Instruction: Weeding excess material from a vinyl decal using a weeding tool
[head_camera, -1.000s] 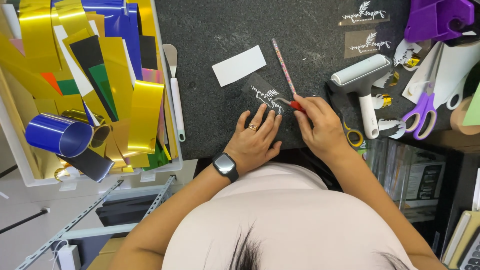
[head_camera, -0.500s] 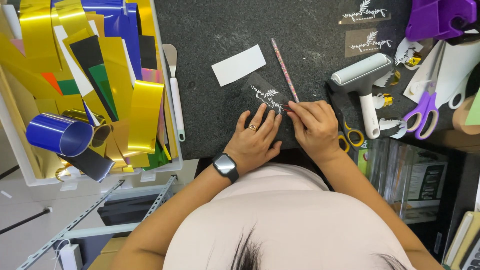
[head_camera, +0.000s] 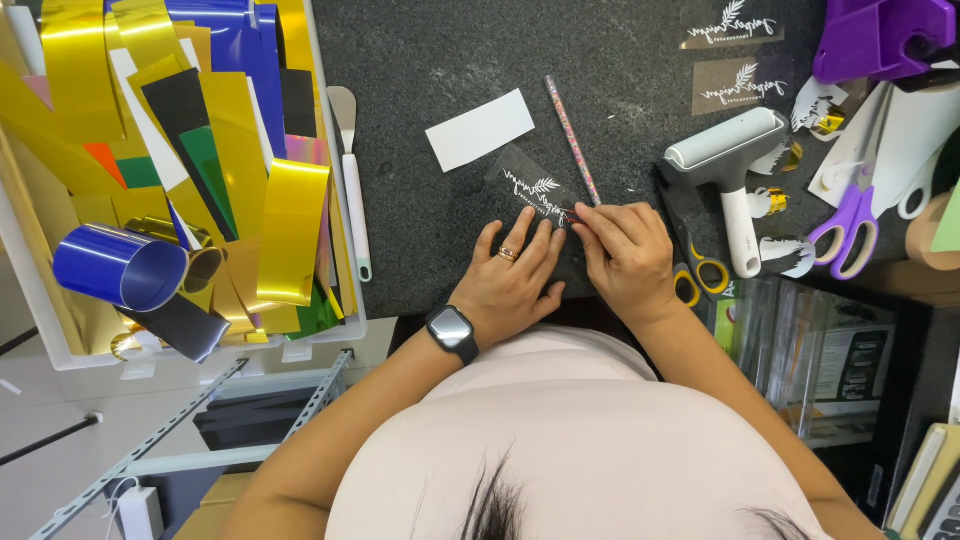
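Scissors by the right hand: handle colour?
Yellow handles on the scissors, beside the right hand on the dark mat. Head view, the only one, shows it.

Dark speckled work mat (head_camera: 420, 200) carried: blank white card (head_camera: 480, 129); white lint roller (head_camera: 728, 168); purple-handled scissors (head_camera: 850, 215); yellow-handled scissors (head_camera: 700, 262), partly hidden; white spatula tool (head_camera: 350, 180) along its left edge. White bin (head_camera: 30, 300) beside it held gold, blue and black vinyl scraps (head_camera: 200, 150), one blue roll (head_camera: 120, 267) among them

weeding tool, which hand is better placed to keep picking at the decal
Right. The right hand already grips the weeding tool with its tip at the decal, while the left hand lies flat, pinning the decal's near edge.
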